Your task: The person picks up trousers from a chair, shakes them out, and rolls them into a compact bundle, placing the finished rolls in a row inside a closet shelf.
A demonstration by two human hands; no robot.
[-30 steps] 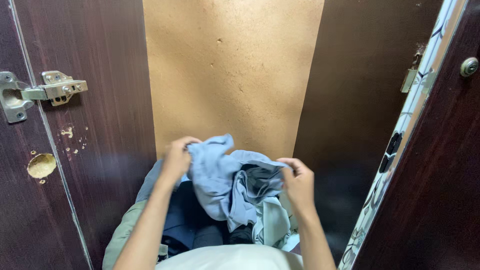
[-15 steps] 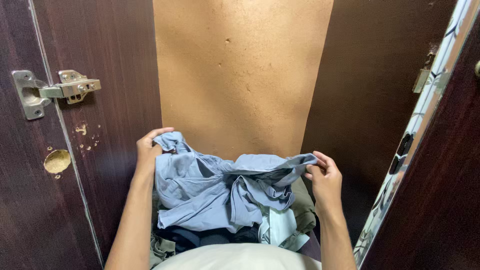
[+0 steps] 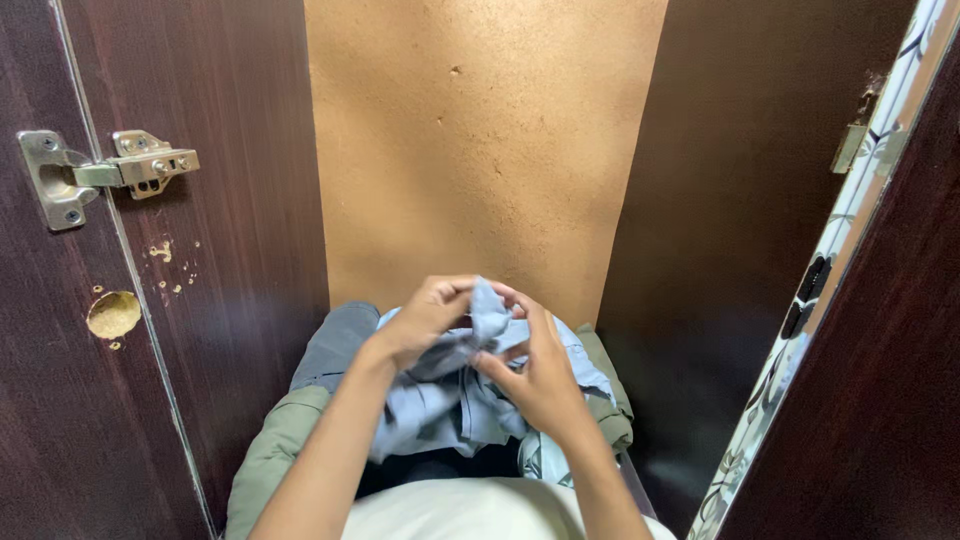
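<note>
Hands meet over the clothes pile [image 3: 300, 440] inside the wardrobe: left hand [image 3: 428, 318] and right hand [image 3: 535, 370] are both clamped on a bunched grey-blue garment [image 3: 450, 400], fingers touching. The garment sits atop the pile, in front of the tan back panel [image 3: 480, 140]. A metal hinge [image 3: 130, 165] is fixed to the left of that panel.

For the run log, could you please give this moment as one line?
left hand: grips blue garment | right hand: grips same | hands: together | under: clothes pile | place: cupboard, tan back panel
</note>
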